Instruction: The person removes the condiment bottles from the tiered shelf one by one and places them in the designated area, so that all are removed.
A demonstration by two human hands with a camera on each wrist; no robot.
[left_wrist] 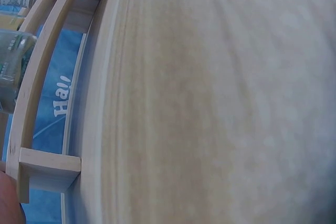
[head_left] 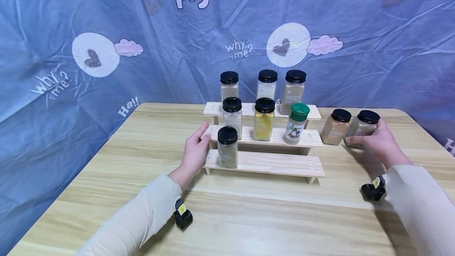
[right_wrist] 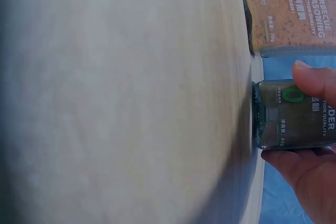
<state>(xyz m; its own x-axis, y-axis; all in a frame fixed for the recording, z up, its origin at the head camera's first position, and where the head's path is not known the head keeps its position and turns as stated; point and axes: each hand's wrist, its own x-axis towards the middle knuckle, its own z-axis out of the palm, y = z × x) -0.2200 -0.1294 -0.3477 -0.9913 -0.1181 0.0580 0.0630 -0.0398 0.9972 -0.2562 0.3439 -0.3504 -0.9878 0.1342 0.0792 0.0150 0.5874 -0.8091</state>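
Observation:
At the right, my right hand [head_left: 382, 143] grips a square spice jar [head_left: 361, 128] with a black lid and dark powder; the right wrist view shows thumb and fingers on opposite sides of this jar [right_wrist: 286, 114]. Beside it stands an orange barbecue seasoning jar [head_left: 334, 127]. My left hand [head_left: 193, 153] touches the left end of a three-step wooden rack [head_left: 277, 163], fingers mostly straight. On the lowest step is one black-lidded jar [head_left: 227, 149]. The middle step bears a white-powder jar [head_left: 232, 121], a yellow-powder jar [head_left: 264, 123] and a green-capped bottle [head_left: 295, 125].
Three black-lidded jars stand on the top step, including a salt and pepper jar [head_left: 292, 94] at its right. The rack sits on a wood-grain table [head_left: 270, 216]. A blue printed cloth [head_left: 177, 50] hangs behind the table's back edge.

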